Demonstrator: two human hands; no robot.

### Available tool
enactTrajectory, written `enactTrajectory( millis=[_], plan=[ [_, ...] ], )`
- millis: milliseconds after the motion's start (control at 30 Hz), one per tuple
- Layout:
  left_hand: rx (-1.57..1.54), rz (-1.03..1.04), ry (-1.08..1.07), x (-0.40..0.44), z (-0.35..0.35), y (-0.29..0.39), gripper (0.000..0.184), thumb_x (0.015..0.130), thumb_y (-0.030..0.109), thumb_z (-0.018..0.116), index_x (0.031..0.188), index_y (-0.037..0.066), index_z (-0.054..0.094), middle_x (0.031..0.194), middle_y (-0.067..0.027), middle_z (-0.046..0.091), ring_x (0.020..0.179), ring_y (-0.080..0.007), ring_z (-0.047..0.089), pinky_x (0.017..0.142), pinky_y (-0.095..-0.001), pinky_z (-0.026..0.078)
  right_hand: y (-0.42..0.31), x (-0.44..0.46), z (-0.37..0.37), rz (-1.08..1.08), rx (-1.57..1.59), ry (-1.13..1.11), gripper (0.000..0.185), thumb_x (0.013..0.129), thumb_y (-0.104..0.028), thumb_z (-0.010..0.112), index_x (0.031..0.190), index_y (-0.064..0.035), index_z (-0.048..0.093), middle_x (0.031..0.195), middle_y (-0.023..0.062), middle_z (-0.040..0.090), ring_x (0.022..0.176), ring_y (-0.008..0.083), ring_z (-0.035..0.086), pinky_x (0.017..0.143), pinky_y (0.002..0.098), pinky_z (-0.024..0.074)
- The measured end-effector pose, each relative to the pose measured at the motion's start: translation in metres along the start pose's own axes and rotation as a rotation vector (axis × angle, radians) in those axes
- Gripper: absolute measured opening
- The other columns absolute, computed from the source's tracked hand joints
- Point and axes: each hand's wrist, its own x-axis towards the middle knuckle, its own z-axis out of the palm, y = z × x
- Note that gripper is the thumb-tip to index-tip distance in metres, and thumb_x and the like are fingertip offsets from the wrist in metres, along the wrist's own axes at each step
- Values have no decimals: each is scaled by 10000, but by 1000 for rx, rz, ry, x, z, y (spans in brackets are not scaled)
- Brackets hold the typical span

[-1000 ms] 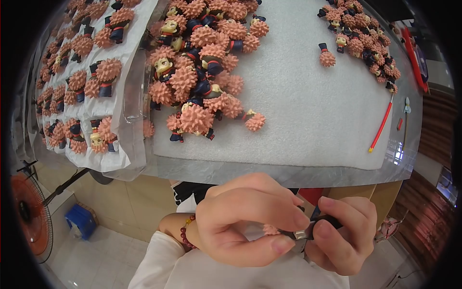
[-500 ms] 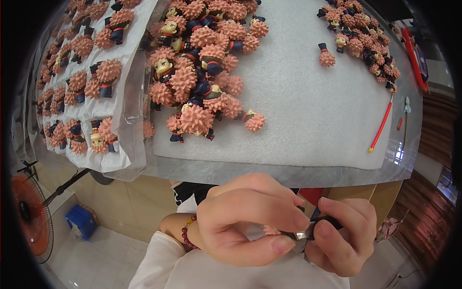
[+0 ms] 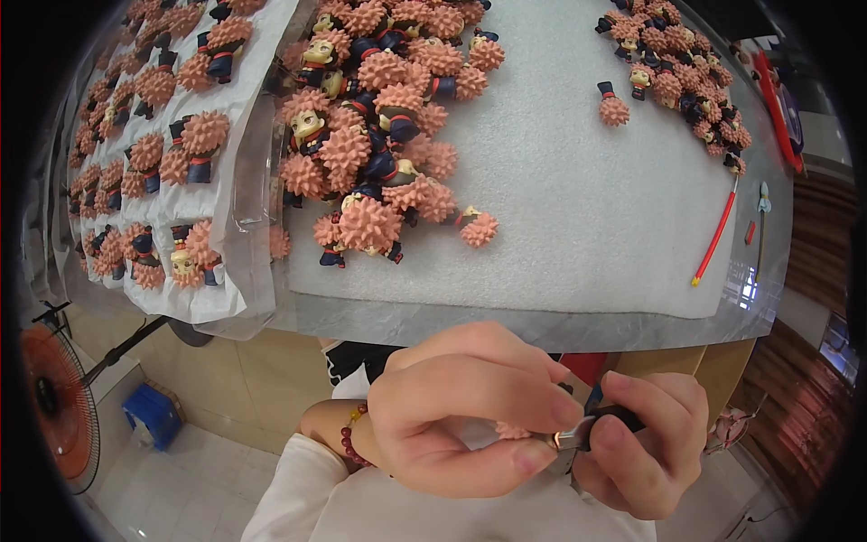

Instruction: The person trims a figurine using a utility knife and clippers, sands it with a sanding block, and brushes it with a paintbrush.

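Close to my body, below the table edge, my left hand (image 3: 465, 411) is closed around a small figurine (image 3: 513, 431). Only a bit of its pink spiky hair shows between the fingers; the rest is hidden. Touching fingertips with it, my right hand (image 3: 646, 443) pinches a small tool (image 3: 573, 438) with a shiny metal tip and a black body. That tip points left at the figurine, between my left thumb and forefinger. The tool's exact kind cannot be made out.
A pile of pink-haired figurines (image 3: 348, 149) lies left on a white foam sheet (image 3: 551, 208), another pile (image 3: 673, 63) at the far right. Figurines also fill a paper-lined tray (image 3: 239, 217). A red-handled brush (image 3: 715, 230) lies right. An orange fan (image 3: 59, 406) stands lower left.
The tool's metal tip has turned slightly and shows more of its shiny side. Both hands stay almost in place, and the things on the table have not moved.
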Motion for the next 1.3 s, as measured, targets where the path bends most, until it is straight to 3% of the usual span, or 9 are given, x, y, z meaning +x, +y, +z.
enactTrajectory(
  millis=[233, 600, 800, 933, 1033, 1300],
  plan=[
    [-14, -21, 21, -2, 1, 1, 271, 788, 141, 671, 934, 41, 467, 834, -132, 527, 733, -203, 568, 753, -428, 526, 3, 1, -1, -12, 34, -30, 487, 551, -60, 609, 1034, -5, 577, 870, 252, 609, 565, 212, 492, 463, 275, 365],
    [-30, -32, -1, 0, -2, 2, 301, 789, 155, 677, 953, 37, 453, 842, -139, 529, 721, -213, 576, 756, -438, 522, 1, 2, -2, -28, -7, -8, 498, 556, -62, 594, 1053, -34, 580, 883, 250, 606, 575, 227, 499, 472, 283, 363],
    [-274, -51, 16, -2, 1, -2, 378, 802, 139, 658, 1034, 14, 387, 845, -171, 546, 740, -224, 597, 765, -460, 516, 0, 2, -3, 26, 39, -4, 460, 607, -16, 543, 1066, 9, 552, 826, 252, 610, 568, 232, 532, 464, 299, 407],
    [-411, -152, 184, -4, 11, 3, 403, 815, 156, 656, 1050, -4, 371, 749, -152, 556, 697, -219, 605, 747, -458, 518, 2, 4, -5, 27, 61, -29, 403, 667, 6, 504, 1068, 41, 533, 805, 258, 610, 544, 229, 547, 449, 297, 421],
    [-459, -196, 214, -4, 12, 5, 421, 824, 182, 653, 1059, -13, 363, 674, -115, 549, 654, -217, 611, 713, -444, 522, -2, 5, 9, 177, -15, 211, 335, 561, -49, 643, 890, -104, 674, 753, 109, 642, 513, 147, 530, 405, 213, 365],
    [-470, -220, 164, -5, 7, 5, 506, 797, 214, 699, 1078, -24, 353, 673, -102, 562, 636, -192, 610, 675, -430, 523, 0, 6, 11, 161, -30, 220, 350, 545, -46, 634, 889, -96, 674, 732, 116, 640, 464, 142, 518, 376, 209, 358]
  ],
)
